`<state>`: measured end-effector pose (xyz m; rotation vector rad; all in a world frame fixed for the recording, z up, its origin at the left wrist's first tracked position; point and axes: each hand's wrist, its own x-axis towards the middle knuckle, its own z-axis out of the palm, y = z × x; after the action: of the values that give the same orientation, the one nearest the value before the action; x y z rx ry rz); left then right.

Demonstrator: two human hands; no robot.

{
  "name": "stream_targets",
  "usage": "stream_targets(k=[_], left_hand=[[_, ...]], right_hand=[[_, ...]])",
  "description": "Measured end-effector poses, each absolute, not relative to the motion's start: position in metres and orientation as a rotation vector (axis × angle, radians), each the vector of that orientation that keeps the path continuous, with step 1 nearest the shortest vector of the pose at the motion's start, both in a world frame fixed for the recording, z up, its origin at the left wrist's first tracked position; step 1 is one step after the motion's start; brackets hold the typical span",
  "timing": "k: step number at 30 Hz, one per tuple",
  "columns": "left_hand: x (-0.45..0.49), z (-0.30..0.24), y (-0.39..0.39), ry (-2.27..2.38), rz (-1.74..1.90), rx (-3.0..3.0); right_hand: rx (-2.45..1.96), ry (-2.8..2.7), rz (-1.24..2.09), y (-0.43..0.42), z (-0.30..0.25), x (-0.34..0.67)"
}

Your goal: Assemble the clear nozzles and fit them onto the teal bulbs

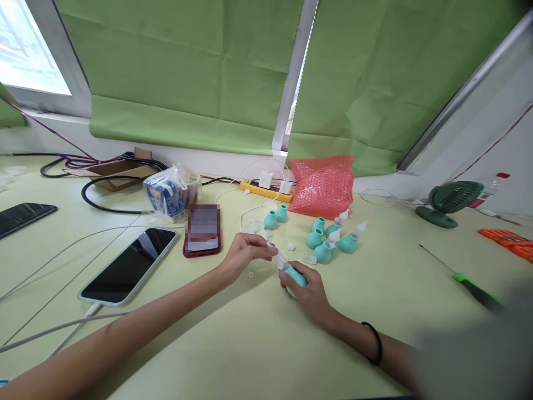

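Observation:
My right hand is wrapped round a small teal rubber bulb lying on the pale green table. My left hand pinches the clear tip that sticks out of that bulb. Just behind the hands stand several more teal bulbs, some with clear tips, and two without. Loose clear caps lie between them.
A charging phone and a red phone lie at left, with white cables. Behind are a plastic bag, a yellow power strip and pink bubble wrap. A green-handled screwdriver, a fan and an orange item sit right.

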<state>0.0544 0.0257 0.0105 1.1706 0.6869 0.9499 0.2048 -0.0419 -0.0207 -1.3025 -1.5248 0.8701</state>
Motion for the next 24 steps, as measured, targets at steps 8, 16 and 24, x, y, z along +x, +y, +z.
stream_targets(k=[8,16,24], left_hand=[[0.052,0.007,0.033,0.621,0.869,1.139],[0.055,0.006,0.027,0.581,0.888,1.1],[0.059,0.005,0.022,0.592,0.93,1.07]], right_hand=[[-1.209,-1.383,1.166,-0.04,-0.013,0.204],[-1.163,-1.305,1.253,-0.042,-0.012,0.203],[-1.159,-1.274,1.276,-0.042,-0.012,0.201]])
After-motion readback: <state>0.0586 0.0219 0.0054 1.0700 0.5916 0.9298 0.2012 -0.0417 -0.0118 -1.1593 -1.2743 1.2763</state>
